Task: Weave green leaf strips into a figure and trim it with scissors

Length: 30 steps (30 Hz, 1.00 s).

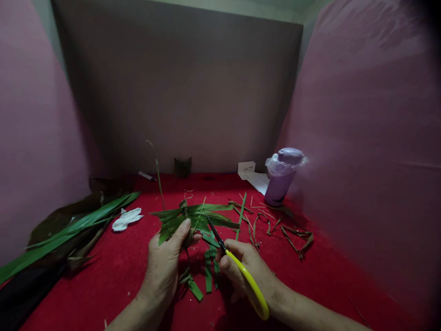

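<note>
My left hand (168, 257) is closed on a bundle of green leaf strips (206, 212), thumb on top near its middle. The strips fan out to both sides, and thin pale sticks poke up through them. In my right hand (246, 266) is a pair of scissors (248, 282) with yellow handles and dark blades. Their tips point up and left, close to the right side of the leaf bundle; whether the blades touch a strip I cannot tell. Below the hands, cut green leaf pieces (208, 271) lie on the red cloth.
The red cloth (113, 285) spreads between pink side walls. Long green leaves (86, 220) and a crumpled white tissue (127, 219) lie left. Brown dried strips (299, 239) are scattered right. Farther back are a purple bin (280, 184), white papers (257, 181), a syringe (146, 175) and a dark leaf cup (182, 167).
</note>
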Each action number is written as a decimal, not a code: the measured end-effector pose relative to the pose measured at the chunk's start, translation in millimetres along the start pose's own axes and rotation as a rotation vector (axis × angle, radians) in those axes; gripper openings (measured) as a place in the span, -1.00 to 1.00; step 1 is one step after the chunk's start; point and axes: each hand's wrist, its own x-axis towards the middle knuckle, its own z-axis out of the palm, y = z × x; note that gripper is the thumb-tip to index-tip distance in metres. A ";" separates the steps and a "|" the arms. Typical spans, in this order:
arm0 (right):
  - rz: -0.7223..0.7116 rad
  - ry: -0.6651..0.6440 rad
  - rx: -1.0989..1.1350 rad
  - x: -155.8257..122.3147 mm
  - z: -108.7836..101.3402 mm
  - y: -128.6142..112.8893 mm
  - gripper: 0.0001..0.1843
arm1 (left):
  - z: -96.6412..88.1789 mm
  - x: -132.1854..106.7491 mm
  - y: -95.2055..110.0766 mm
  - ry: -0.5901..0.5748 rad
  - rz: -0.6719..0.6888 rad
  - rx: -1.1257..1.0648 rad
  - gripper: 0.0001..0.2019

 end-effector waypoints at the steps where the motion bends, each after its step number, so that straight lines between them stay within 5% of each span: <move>1: 0.002 0.003 0.001 0.0 -0.2 0.2 -0.53 | -0.2 -0.2 -0.1 -0.001 0.000 0.003 -0.82; 30: -0.022 -0.035 -0.091 -4.3 -1.4 -12.7 -0.49 | 1.0 -0.3 1.4 0.014 0.013 -0.014 -0.85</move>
